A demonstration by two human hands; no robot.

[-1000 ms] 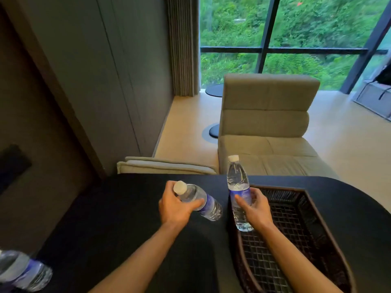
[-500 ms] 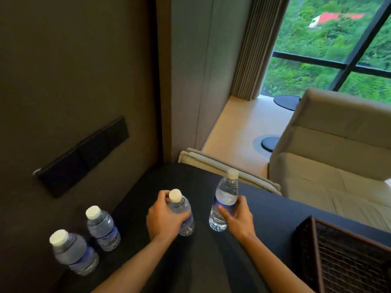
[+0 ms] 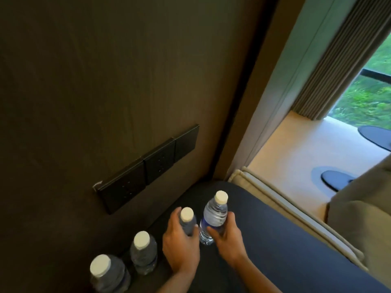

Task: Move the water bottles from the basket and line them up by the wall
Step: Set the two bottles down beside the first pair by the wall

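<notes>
By the wall (image 3: pixel 84 81), 2 bottles (image 3: pixel 143 252) stand w/ caps up on the dark tabletop (image 3: pixel 285 240). Left hand (image 3: pixel 179 246) has its fingers wrapped round a 3rd bottle (image 3: pixel 187 220), next in the row. Right hand (image 3: pixel 227 235) grips a 4th bottle (image 3: pixel 213 218), just beside it. Basket isn't in view. Best way, I think: put each one down flat, close to the wall, same gap as the others, then let go slow so none tips.

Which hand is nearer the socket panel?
Left. The left hand holds a bottle just below the socket panel; the right hand is farther right.
</notes>
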